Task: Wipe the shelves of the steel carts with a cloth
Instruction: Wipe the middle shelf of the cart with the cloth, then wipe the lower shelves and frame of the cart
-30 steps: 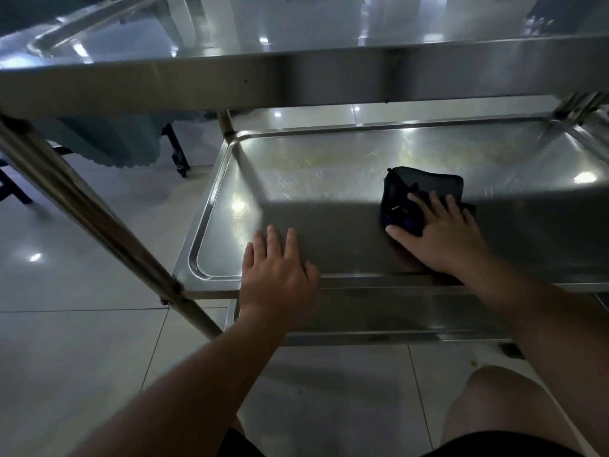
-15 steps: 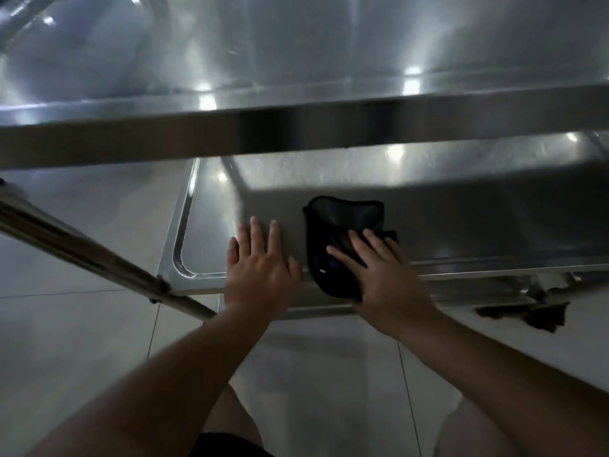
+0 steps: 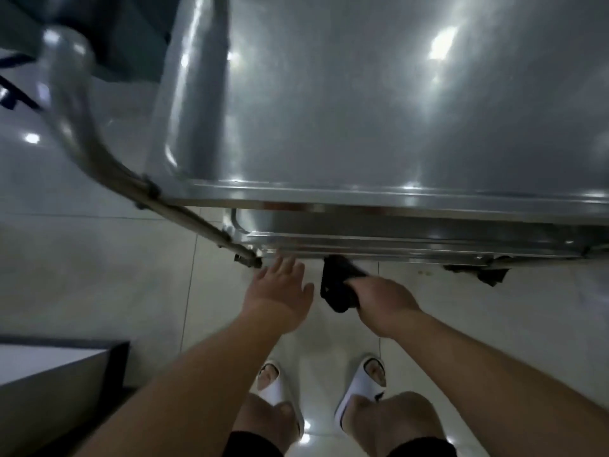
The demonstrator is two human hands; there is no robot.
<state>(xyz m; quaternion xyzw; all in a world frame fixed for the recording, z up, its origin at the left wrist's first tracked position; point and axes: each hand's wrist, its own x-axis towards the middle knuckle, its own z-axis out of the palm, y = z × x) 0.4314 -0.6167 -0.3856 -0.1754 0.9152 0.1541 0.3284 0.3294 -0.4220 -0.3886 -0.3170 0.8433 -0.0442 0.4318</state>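
Observation:
The steel cart's top shelf [image 3: 362, 110] fills the upper view, seen from above. Under its front rim only the edges of the lower shelves [image 3: 395, 240] show. My right hand [image 3: 382, 300] grips a dark cloth [image 3: 337, 285] just in front of the lower shelf's edge, above the floor. My left hand [image 3: 278, 293] hovers beside it with fingers straight, its fingertips near the shelf's front left corner and holding nothing.
The cart's tubular handle [image 3: 75, 103] curves down the left side. A dark-edged box or low table [image 3: 49, 374] stands at the lower left. My feet in white slippers [image 3: 362, 387] stand on pale floor tiles. A dark scrap [image 3: 487, 275] lies under the cart's right side.
Both hands came off the lower shelf toward me, the right one now gripping the cloth instead of pressing it flat. My view rose above the cart's top shelf.

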